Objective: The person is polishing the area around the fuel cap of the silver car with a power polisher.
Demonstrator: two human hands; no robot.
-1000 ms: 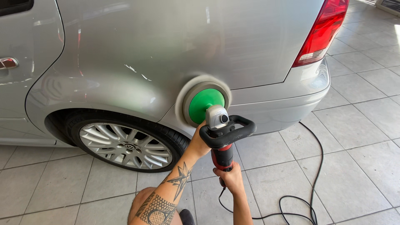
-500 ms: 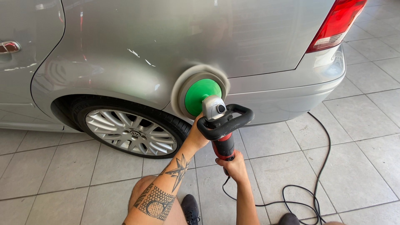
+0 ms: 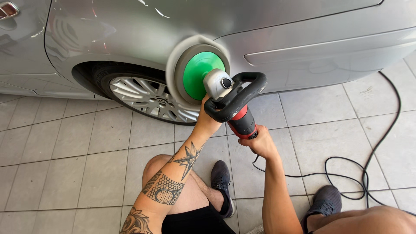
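Note:
A rotary polisher [image 3: 227, 102] with a green backing plate [image 3: 200, 74] and a pale pad presses flat against the silver car's rear quarter panel [image 3: 143, 41], just behind the wheel arch. My left hand [image 3: 207, 121] grips the black loop handle at the polisher's head. My right hand [image 3: 260, 143] holds the red and black rear grip. My tattooed left forearm reaches up from below. I am crouched, with both knees and dark shoes visible under my arms.
The rear wheel [image 3: 145, 97] with a silver alloy rim sits left of the pad. The rear bumper [image 3: 329, 56] runs right. A black power cord [image 3: 346, 173] loops across the grey floor tiles [image 3: 65, 151] at right.
The view has come lower and closer to the car. The polisher has shifted down on the panel towards the wheel arch, with both hands keeping their grip.

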